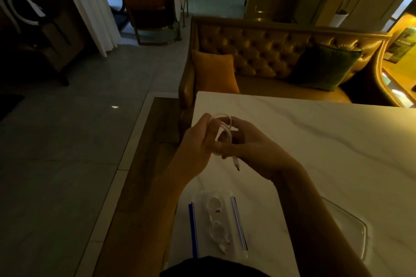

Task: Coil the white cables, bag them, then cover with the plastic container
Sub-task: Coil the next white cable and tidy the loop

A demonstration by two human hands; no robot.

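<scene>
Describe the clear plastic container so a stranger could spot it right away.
Start at the white marble table. At its near right edge, beside the right forearm, lies the clear plastic container. Unlike the zip bag with blue strips holding coiled cables, it is rigid, rounded-cornered and empty.

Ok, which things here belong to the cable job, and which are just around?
Job: white cable in both hands (left, right); coiled cables in zip bag; plastic container.
Around: sofa, orange cushion, green cushion.

Coiled cables [216, 224] in bag [238, 222] on table [315, 132], container [351, 227] right.
</scene>
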